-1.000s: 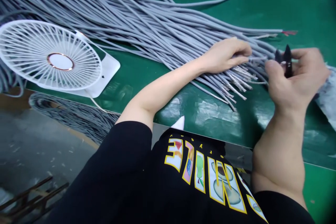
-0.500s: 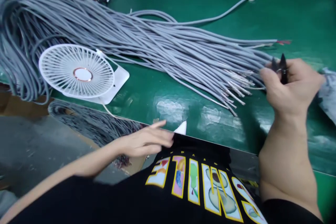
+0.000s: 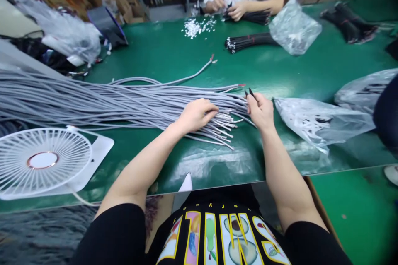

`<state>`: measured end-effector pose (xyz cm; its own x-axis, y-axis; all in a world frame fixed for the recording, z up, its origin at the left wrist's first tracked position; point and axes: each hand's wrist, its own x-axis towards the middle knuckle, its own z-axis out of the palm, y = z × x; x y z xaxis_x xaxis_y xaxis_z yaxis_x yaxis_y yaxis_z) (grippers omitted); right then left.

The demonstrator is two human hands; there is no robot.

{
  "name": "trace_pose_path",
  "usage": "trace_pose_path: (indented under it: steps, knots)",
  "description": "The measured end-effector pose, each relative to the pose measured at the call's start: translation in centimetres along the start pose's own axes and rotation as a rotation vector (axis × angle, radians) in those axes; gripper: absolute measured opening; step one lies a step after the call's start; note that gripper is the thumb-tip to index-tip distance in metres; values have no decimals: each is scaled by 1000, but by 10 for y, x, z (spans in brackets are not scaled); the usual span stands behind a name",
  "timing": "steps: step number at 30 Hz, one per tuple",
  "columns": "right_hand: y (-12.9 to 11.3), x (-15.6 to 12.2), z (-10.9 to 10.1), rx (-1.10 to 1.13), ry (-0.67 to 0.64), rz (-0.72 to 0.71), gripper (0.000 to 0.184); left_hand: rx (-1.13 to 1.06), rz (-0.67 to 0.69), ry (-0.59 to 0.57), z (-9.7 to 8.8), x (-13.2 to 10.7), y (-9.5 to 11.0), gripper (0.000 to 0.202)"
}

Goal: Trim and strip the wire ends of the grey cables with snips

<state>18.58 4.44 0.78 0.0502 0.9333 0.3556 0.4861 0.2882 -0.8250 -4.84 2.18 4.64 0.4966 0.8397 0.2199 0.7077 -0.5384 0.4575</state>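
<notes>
In the head view, a thick bundle of long, matte grey, round cables (image 3: pixel 124 99) stretched across a glossy green desk (image 3: pixel 149 54), entering from the left edge and fanning out in front of a person in a black T-shirt. The person's left hand (image 3: pixel 197 114) lay over the bundle near its loose ends, thumb and fingers curled close to one another; whether a cable was pinched between them could not be told. The right hand (image 3: pixel 261 109) was closed around a small black tool with two pointed tips (image 3: pixel 251 92), just beyond the ends.

As for progress, a cluster of pale, silvery-white cable ends (image 3: pixel 225 132) fanned out between the hands, apparently already bared of their grey covering. One grey cable lying apart, farther back, ended in a short red tip (image 3: pixel 212 56), and another red tip (image 3: pixel 241 85) showed near the tool. Several more grey lengths ran up to the right hand, their tips hidden or too small to read, so the number left to handle could not be counted.

A round white plastic fan (image 3: pixel 42 160) stood on the near left, and a crumpled clear plastic bag (image 3: pixel 329 122) lay beyond the right hand.
</notes>
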Motion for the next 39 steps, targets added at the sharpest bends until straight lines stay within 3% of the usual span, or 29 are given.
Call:
trace_pose_path:
  steps: [2, 4, 9, 16, 18, 23, 27, 31, 39]
  knots:
    - [3, 2, -2, 15, 24, 11, 27, 110, -38, -25, 13, 27, -5, 21]
    - [3, 3, -3, 32, 43, 10, 28, 173, -56, -92, 20, 39, -9, 20]
    - [-3, 1, -2, 81, 8, -15, 26, 233, 13, -253, 28, 41, -15, 27]
    - [-15, -6, 3, 212, -153, -48, 23, -160, -30, -166, 24, 28, -25, 29]
    - [-18, -8, 4, 173, -172, -96, 22, -211, 17, -168, 21, 23, -27, 34]
    - [-26, -16, 3, 76, -156, -178, 20, -182, 190, -191, 18, 15, -32, 36]
    - [-32, -21, 1, -8, -226, -178, 26, -207, 88, -170, 21, 13, -34, 27]
    - [-34, -24, 1, -188, -307, -142, 31, -60, 31, -108, 27, 13, -35, 26]
    - [-32, -23, 1, -429, -366, -106, 34, 125, 105, -22, 31, 11, -36, 27]
